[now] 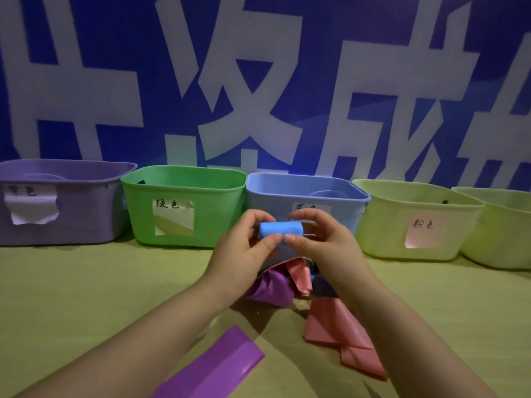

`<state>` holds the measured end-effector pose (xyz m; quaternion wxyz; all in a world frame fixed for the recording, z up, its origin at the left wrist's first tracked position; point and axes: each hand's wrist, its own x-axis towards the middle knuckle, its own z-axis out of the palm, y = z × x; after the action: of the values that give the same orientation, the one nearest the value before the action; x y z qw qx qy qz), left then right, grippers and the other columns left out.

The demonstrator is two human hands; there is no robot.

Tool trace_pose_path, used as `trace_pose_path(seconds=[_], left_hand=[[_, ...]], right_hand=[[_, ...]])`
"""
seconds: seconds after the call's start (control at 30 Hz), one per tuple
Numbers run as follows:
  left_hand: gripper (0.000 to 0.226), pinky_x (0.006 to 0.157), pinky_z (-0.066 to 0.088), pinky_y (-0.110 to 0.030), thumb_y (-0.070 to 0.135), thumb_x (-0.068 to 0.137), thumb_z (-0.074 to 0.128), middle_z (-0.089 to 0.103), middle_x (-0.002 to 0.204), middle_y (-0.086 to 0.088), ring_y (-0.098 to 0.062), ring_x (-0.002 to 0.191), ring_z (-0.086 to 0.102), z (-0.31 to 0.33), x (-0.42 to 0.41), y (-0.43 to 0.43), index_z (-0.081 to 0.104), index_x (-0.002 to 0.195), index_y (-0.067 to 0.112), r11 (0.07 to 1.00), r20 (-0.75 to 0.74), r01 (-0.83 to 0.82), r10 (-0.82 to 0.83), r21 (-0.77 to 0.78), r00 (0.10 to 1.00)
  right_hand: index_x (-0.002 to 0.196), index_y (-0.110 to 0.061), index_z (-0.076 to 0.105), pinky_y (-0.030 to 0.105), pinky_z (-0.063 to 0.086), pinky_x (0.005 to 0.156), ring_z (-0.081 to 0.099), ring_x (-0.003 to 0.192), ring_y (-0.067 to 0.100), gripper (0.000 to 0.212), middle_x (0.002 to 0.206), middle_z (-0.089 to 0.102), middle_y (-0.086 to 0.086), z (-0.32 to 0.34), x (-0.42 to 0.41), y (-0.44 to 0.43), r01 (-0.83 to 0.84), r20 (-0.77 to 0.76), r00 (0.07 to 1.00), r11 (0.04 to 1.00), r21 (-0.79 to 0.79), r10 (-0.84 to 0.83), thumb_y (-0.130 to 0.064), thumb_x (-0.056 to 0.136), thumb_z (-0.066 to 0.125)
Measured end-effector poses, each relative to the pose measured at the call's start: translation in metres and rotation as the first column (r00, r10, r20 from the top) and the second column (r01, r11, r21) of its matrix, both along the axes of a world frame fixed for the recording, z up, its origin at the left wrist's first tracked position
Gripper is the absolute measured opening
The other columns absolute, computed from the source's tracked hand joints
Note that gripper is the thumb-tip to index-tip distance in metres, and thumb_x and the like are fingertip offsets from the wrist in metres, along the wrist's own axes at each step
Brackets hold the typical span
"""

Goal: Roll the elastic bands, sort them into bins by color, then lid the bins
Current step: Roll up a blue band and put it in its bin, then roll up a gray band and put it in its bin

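Observation:
A blue elastic band (pixel 281 228) is wound into a tight roll and held in the air in front of the blue bin (pixel 304 193). My left hand (pixel 245 248) pinches its left end and my right hand (pixel 321 239) pinches its right end. The band's loose tail hangs down behind my thumbs. Below my hands lies a heap of loose bands: a purple one (pixel 270 291) and pink ones (pixel 300 272). Another pink band (pixel 339 331) lies unrolled at the right, and a flat purple band (pixel 212 366) lies near the front.
A row of open bins stands along the blue banner wall: purple (pixel 66 225), green (pixel 184 225), blue, and two pale yellow ones (pixel 413 214) (pixel 500 225). Most carry paper labels. The cloth-covered table (pixel 71 297) stretches out to the left.

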<state>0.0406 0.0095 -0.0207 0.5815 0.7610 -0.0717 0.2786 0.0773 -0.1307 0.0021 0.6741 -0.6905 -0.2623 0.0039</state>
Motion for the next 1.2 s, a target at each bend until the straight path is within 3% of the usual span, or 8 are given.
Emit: trace_pose_path(seconds=[0.1, 0.2, 0.37, 0.5, 0.67, 0.77, 1.0, 1.2], left_hand=[[0.019, 0.082, 0.053, -0.041, 0.023, 0.08, 0.067, 0.068, 0.093, -0.005, -0.019, 0.083, 0.065, 0.018, 0.021, 0.003, 0.055, 0.087, 0.035, 0.999, 0.01, -0.02, 0.019, 0.039, 1.0], [0.023, 0.087, 0.051, -0.046, 0.046, 0.064, 0.065, 0.068, 0.099, -0.005, -0.024, 0.095, 0.065, 0.032, 0.05, 0.007, 0.053, 0.085, 0.045, 0.984, 0.034, -0.085, 0.081, 0.154, 0.996], [0.019, 0.073, 0.042, -0.026, 0.024, 0.081, 0.069, 0.064, 0.09, 0.003, -0.019, 0.087, 0.059, 0.046, 0.099, 0.009, 0.051, 0.086, 0.027, 0.901, 0.089, -0.255, 0.239, 0.35, 0.967], [0.018, 0.066, 0.034, -0.027, 0.029, 0.083, 0.064, 0.06, 0.092, 0.003, -0.018, 0.086, 0.052, 0.054, 0.127, 0.012, 0.054, 0.095, 0.02, 0.767, 0.212, -0.381, 0.317, 0.517, 0.924], [0.024, 0.085, 0.04, -0.035, 0.032, 0.085, 0.059, 0.061, 0.109, -0.001, -0.023, 0.102, 0.049, 0.049, 0.148, 0.02, 0.059, 0.104, 0.018, 0.625, 0.251, -0.456, 0.391, 0.633, 0.885], [0.025, 0.09, 0.038, -0.036, 0.028, 0.086, 0.058, 0.057, 0.114, -0.005, -0.026, 0.108, 0.048, 0.041, 0.147, 0.027, 0.06, 0.107, 0.014, 0.634, 0.274, -0.49, 0.413, 0.599, 0.869], [0.031, 0.076, 0.034, -0.026, 0.031, 0.081, 0.04, 0.059, 0.091, -0.004, -0.015, 0.087, 0.047, 0.025, 0.112, 0.026, 0.061, 0.09, 0.01, 0.665, 0.455, -0.506, 0.27, 0.55, 0.849], [0.025, 0.067, 0.032, -0.021, 0.029, 0.079, 0.044, 0.059, 0.079, 0.0, -0.02, 0.076, 0.054, 0.008, 0.081, 0.005, 0.062, 0.083, 0.013, 0.694, 0.322, -0.296, 0.096, 0.657, 0.942]], right_hand=[[0.087, -0.023, 0.061, 0.016, 0.048, 0.065, 0.06, 0.064, 0.001, 0.022, 0.087, 0.066, 0.001, 0.013, 0.017, 0.001, 0.046, 0.036, 0.998, 0.999, -0.022, -0.045, -0.005, 0.078, 0.071], [0.083, -0.026, 0.06, 0.023, 0.049, 0.074, 0.06, 0.071, 0.006, 0.025, 0.088, 0.064, -0.001, 0.026, 0.046, 0.004, 0.112, 0.095, 0.99, 0.99, -0.089, -0.103, -0.005, 0.077, 0.072], [0.089, -0.028, 0.058, 0.02, 0.054, 0.068, 0.063, 0.084, 0.01, 0.025, 0.099, 0.065, -0.002, 0.039, 0.094, 0.007, 0.241, 0.242, 0.952, 0.947, -0.211, -0.188, -0.009, 0.079, 0.07], [0.102, -0.026, 0.053, 0.012, 0.046, 0.066, 0.057, 0.087, 0.006, 0.026, 0.098, 0.058, -0.012, 0.044, 0.121, 0.011, 0.355, 0.407, 0.887, 0.885, -0.302, -0.217, -0.016, 0.083, 0.067], [0.111, -0.026, 0.057, 0.039, 0.047, 0.09, 0.058, 0.1, 0.016, 0.022, 0.108, 0.063, -0.004, 0.038, 0.14, 0.017, 0.467, 0.509, 0.837, 0.745, -0.476, -0.199, -0.022, 0.09, 0.056], [0.107, -0.031, 0.063, 0.044, 0.043, 0.093, 0.059, 0.099, 0.018, 0.022, 0.11, 0.066, -0.004, 0.036, 0.136, 0.02, 0.544, 0.581, 0.795, 0.632, -0.552, -0.176, -0.028, 0.095, 0.045], [0.099, -0.024, 0.068, 0.046, 0.043, 0.093, 0.059, 0.1, 0.017, 0.018, 0.101, 0.068, -0.007, 0.026, 0.104, 0.005, 0.543, 0.588, 0.764, 0.757, -0.363, -0.265, -0.022, 0.091, 0.052], [0.095, -0.025, 0.069, 0.042, 0.044, 0.09, 0.061, 0.096, 0.017, 0.017, 0.09, 0.067, -0.008, 0.004, 0.071, -0.005, 0.513, 0.576, 0.793, 0.728, -0.455, -0.199, -0.019, 0.084, 0.057]])
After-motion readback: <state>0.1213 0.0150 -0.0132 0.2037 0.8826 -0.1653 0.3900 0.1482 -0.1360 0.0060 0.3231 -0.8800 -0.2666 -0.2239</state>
